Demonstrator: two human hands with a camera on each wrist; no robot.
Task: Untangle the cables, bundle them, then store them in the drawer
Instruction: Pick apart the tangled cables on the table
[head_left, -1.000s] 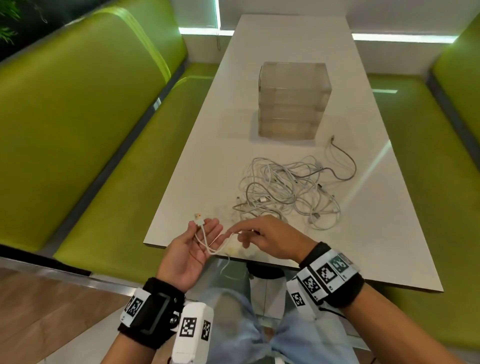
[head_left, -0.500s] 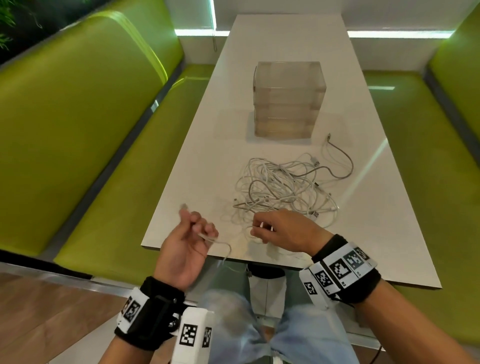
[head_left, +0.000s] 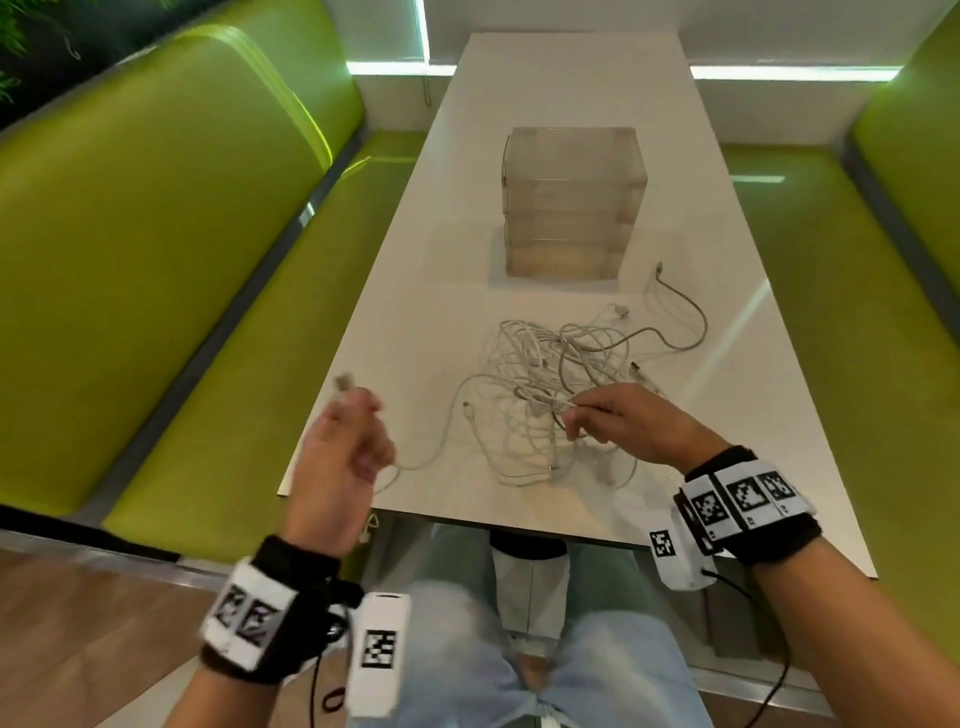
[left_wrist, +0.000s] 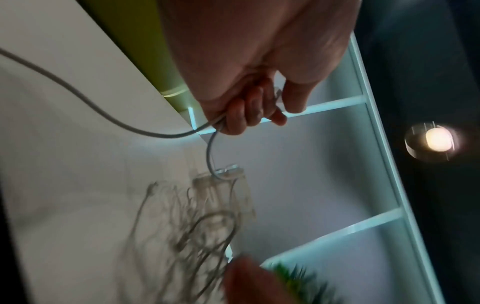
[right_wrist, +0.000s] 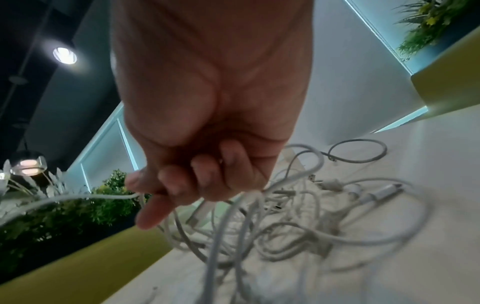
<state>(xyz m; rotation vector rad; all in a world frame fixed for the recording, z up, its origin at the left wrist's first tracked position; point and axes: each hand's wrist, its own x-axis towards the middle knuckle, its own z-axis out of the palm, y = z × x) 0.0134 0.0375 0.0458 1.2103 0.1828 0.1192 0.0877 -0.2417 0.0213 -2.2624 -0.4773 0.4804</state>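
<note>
A tangled heap of white cables (head_left: 550, 384) (right_wrist: 298, 216) lies on the white table (head_left: 571, 83), in front of a clear plastic drawer unit (head_left: 569, 202). My left hand (head_left: 345, 447) (left_wrist: 249, 111) hangs off the table's near left corner, fingers curled round one white cable (head_left: 441, 441) (left_wrist: 78, 96) near its plug end (head_left: 343, 383). That cable runs from the fist back to the heap. My right hand (head_left: 618, 423) (right_wrist: 187, 185) is over the heap's near side and pinches a cable strand (right_wrist: 78, 198) between thumb and fingers.
Green padded benches (head_left: 156, 270) (head_left: 841, 332) run along both sides of the table. A grey cable (head_left: 680, 312) loops out toward the drawer unit's right. Bare tabletop lies right of the heap. My knees in jeans (head_left: 545, 670) are under the near edge.
My left hand has drawn left and up, pulling its cable out longer from the heap. My right hand moved forward from the table edge into the heap and took hold of a strand.
</note>
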